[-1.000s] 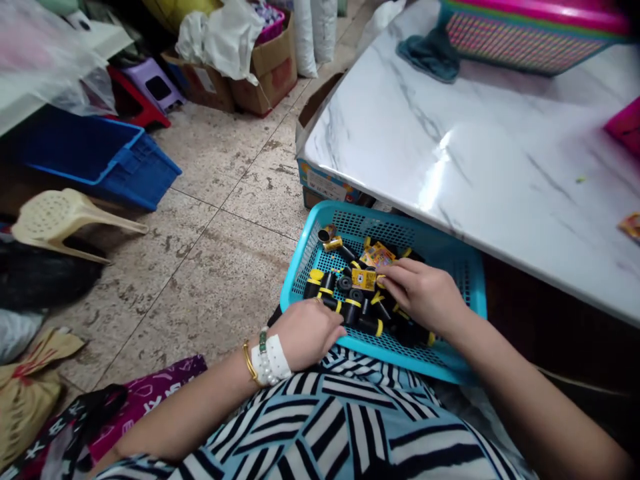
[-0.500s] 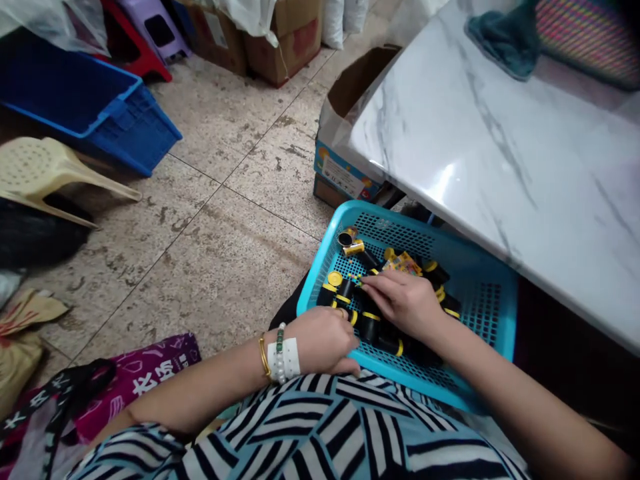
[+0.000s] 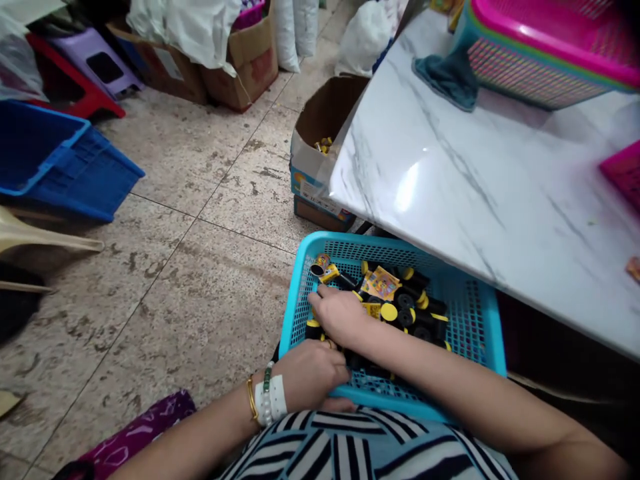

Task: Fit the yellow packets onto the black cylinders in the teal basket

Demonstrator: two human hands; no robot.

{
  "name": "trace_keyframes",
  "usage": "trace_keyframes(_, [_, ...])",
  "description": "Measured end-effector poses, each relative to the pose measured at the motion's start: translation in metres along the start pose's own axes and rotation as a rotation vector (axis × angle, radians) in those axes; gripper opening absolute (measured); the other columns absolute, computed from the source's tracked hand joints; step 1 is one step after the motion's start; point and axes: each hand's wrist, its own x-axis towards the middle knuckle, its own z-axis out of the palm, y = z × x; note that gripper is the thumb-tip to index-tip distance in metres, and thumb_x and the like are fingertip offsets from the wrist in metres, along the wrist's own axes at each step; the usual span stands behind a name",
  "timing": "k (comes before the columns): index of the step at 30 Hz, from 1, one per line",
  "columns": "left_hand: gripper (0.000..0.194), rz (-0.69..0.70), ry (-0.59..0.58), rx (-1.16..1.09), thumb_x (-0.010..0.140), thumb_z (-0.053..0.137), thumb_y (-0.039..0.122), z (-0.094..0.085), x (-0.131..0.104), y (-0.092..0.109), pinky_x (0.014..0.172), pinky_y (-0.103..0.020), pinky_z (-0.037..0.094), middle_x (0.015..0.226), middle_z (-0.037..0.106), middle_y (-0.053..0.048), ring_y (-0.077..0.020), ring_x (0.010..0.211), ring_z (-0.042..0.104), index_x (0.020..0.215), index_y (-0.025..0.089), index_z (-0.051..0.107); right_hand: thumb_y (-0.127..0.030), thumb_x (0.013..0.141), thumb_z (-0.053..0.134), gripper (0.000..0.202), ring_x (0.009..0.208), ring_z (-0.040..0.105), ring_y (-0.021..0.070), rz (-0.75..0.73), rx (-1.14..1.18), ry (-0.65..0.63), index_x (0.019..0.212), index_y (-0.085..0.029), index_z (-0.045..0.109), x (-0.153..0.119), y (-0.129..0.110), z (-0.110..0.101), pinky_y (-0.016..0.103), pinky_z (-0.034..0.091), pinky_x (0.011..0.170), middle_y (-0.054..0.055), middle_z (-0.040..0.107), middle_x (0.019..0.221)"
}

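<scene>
A turquoise basket rests at my lap and holds several black cylinders with yellow lids. My left hand, with bracelets at the wrist, lies over the basket's near left rim; its fingers curl down among the cylinders, and what they hold is hidden. My right hand reaches across to the basket's left side, fingertips pointing down and bent, their grip out of sight. An orange patterned packet lies on the cylinders. A loose yellow lid sits just right of my right hand.
A white marbled table borders the basket at the right, with stacked pink and green baskets on it. Beyond the basket stands an open cardboard box. A blue crate stands at the left on the floor.
My right hand has moved left within the basket, uncovering the packet and a yellow lid. The view has shifted, showing more of the table's far side. My left hand stays at the near rim.
</scene>
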Motion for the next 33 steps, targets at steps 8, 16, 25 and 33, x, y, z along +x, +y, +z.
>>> trace_keyframes(8, [0.039, -0.017, 0.112, 0.034, 0.084, 0.061, 0.055, 0.012, -0.006, 0.002, 0.063, -0.033, 0.046, 0.071, 0.068, -0.004, -0.0181, 0.066, 0.059, 0.074, 0.018, 0.068, -0.042, 0.095, 0.052, 0.026, 0.079, 0.066, 0.0174, 0.074, 0.09, 0.252, 0.087, -0.02, 0.063, -0.014, 0.035, -0.02, 0.026, 0.045, 0.067, 0.005, 0.07, 0.09])
trace_keyframes(16, [0.045, -0.111, 0.188, 0.069, 0.083, 0.06, 0.06, 0.014, -0.001, 0.016, 0.057, -0.034, 0.045, 0.067, 0.066, -0.005, -0.0201, 0.065, 0.06, 0.069, 0.018, 0.067, -0.033, 0.084, 0.061, 0.03, 0.076, 0.067, 0.0223, 0.25, 0.0, 0.17, 0.111, -0.019, 0.063, -0.007, 0.061, -0.017, 0.03, 0.044, 0.065, 0.009, 0.072, 0.094])
trace_keyframes(25, [0.044, -0.086, 0.195, 0.119, 0.087, 0.058, 0.055, 0.014, 0.013, 0.033, 0.053, -0.032, 0.043, 0.062, 0.066, -0.008, -0.0201, 0.063, 0.06, 0.063, 0.018, 0.066, -0.046, 0.081, 0.063, 0.033, 0.039, 0.051, 0.0073, 0.321, 1.227, -0.053, 0.1, -0.019, 0.063, -0.049, 0.087, -0.034, 0.017, 0.026, 0.037, -0.004, 0.06, 0.06])
trace_keyframes(33, [0.05, -0.203, 0.108, 0.032, 0.089, 0.051, 0.06, 0.001, 0.029, 0.05, 0.061, -0.031, 0.048, 0.067, 0.069, -0.007, -0.0203, 0.067, 0.065, 0.07, 0.017, 0.07, -0.047, 0.075, 0.075, 0.038, 0.042, 0.059, 0.0077, 0.347, 1.684, 0.073, 0.091, -0.016, 0.06, -0.118, 0.111, -0.011, 0.011, 0.019, 0.03, -0.001, 0.064, 0.063])
